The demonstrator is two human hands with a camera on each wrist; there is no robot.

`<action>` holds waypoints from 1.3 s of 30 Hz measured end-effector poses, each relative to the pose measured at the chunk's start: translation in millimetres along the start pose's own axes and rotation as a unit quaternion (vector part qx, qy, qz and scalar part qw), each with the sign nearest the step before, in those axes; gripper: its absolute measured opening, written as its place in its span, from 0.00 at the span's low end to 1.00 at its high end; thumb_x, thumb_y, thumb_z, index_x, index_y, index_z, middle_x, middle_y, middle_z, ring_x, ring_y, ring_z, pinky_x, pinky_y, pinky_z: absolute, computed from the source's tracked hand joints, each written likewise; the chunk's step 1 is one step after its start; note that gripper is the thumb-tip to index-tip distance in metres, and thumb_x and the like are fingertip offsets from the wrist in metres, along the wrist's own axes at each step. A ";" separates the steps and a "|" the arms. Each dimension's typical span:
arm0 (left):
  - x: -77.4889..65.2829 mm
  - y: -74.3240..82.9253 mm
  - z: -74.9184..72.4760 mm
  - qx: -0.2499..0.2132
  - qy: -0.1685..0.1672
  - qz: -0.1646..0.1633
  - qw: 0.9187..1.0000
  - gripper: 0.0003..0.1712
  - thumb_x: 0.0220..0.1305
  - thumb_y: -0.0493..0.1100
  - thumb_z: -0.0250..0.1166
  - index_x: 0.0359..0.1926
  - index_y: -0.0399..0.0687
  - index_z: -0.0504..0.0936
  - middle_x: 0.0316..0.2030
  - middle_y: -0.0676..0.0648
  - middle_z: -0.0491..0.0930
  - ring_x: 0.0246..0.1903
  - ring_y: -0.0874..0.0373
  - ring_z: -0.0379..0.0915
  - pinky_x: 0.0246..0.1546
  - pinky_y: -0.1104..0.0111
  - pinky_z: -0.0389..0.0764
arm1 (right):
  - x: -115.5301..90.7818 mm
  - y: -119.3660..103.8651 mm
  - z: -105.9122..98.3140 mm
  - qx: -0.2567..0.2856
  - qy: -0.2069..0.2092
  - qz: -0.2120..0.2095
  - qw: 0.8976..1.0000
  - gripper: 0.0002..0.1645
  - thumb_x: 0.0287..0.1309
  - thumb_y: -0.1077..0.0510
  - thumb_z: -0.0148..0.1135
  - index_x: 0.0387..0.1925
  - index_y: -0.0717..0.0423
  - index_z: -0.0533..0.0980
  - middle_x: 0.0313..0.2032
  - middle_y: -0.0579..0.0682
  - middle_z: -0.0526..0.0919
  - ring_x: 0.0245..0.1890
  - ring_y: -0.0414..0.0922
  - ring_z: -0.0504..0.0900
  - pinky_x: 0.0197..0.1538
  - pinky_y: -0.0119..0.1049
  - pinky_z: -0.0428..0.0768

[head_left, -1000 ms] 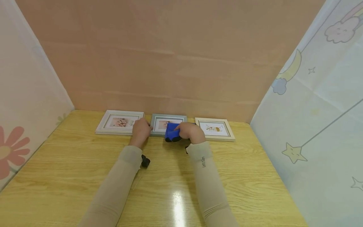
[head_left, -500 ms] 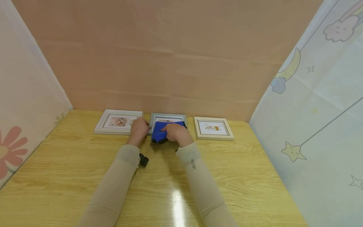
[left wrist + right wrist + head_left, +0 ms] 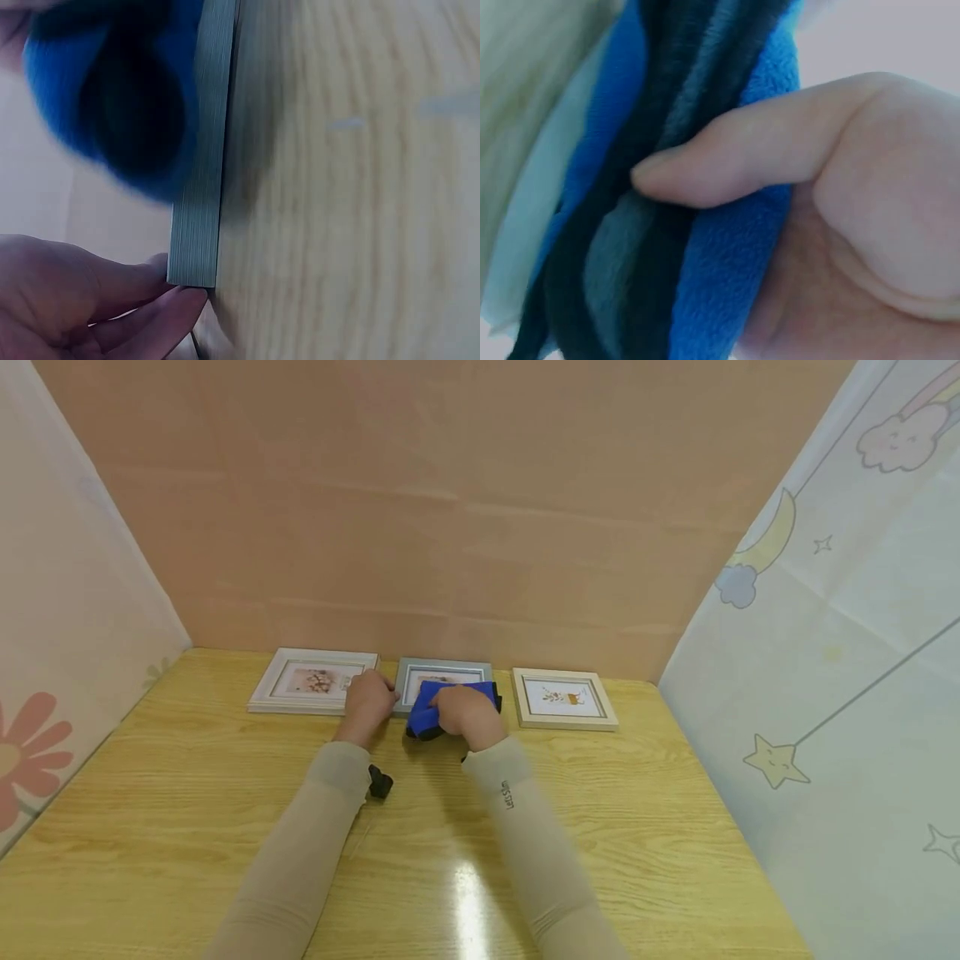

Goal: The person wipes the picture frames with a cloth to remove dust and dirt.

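A folded blue cloth with black edging (image 3: 423, 714) lies over the front of the grey-blue picture frame (image 3: 480, 668), hiding much of its picture. My right hand (image 3: 467, 712) grips the cloth; in the right wrist view the thumb (image 3: 727, 154) presses across its folds. At the frame's left side, my left hand (image 3: 367, 700) pinches the near corner. The left wrist view shows the thumb and a finger (image 3: 161, 319) at the end of the frame's edge (image 3: 199, 232), with the blurred cloth (image 3: 112, 105) above it.
Left of the grey-blue frame lies a white picture frame (image 3: 288, 681), partly covered by my left hand. To the right lies a cream picture frame (image 3: 562, 721). All rest on the wooden table (image 3: 637, 843), before a brown back wall (image 3: 450, 552).
My right hand has swept the cloth left across the grey-blue frame, then slid slightly back right. My left hand has stayed at the frame's corner.
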State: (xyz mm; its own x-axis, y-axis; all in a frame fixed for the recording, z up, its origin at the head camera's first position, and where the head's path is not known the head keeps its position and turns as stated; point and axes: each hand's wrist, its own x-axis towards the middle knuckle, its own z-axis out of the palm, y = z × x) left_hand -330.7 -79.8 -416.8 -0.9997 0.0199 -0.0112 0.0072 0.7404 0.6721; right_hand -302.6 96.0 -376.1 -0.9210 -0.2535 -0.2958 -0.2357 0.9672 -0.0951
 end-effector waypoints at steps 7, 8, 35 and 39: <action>24.3 -12.7 18.5 0.010 0.007 -0.019 1.000 0.17 0.77 0.40 0.65 0.59 0.35 0.89 0.59 0.33 0.89 0.62 0.33 0.83 0.66 0.45 0.84 | 6.6 -5.9 1.7 0.013 -0.001 -0.022 1.000 0.31 0.82 0.65 0.47 0.77 0.41 0.75 0.79 0.48 0.75 0.72 0.48 0.80 0.60 0.38 0.80; 23.7 -12.5 18.1 0.009 0.007 -0.020 1.000 0.17 0.77 0.40 0.65 0.59 0.36 0.89 0.59 0.33 0.88 0.62 0.33 0.83 0.66 0.45 0.84 | 7.6 -2.4 0.9 0.018 -0.008 -0.027 0.999 0.32 0.81 0.66 0.47 0.77 0.42 0.75 0.79 0.48 0.74 0.69 0.47 0.81 0.56 0.38 0.78; 22.5 -11.4 24.4 0.004 0.008 -0.022 1.000 0.17 0.78 0.42 0.66 0.56 0.34 0.90 0.56 0.34 0.90 0.56 0.36 0.87 0.59 0.46 0.87 | -3.6 73.3 -13.0 0.085 -0.018 0.046 0.995 0.34 0.80 0.68 0.40 0.77 0.43 0.75 0.81 0.54 0.71 0.42 0.43 0.72 0.43 0.38 0.69; 17.9 -15.9 23.0 -0.013 0.000 -0.007 1.000 0.17 0.75 0.49 0.71 0.52 0.40 0.93 0.50 0.39 0.93 0.49 0.42 0.89 0.52 0.52 0.89 | -5.3 74.1 -13.2 0.091 -0.018 0.040 0.995 0.34 0.81 0.68 0.40 0.77 0.43 0.75 0.81 0.55 0.70 0.56 0.46 0.78 0.48 0.39 0.71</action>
State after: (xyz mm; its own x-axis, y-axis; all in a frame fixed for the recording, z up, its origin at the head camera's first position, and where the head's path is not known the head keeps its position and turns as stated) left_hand -348.3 -75.7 -444.8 -0.9997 0.0102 -0.0213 -0.0073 0.7234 0.6904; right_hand -319.2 169.2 -369.0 -0.9219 -0.1787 -0.3436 -0.0980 0.9660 -0.2394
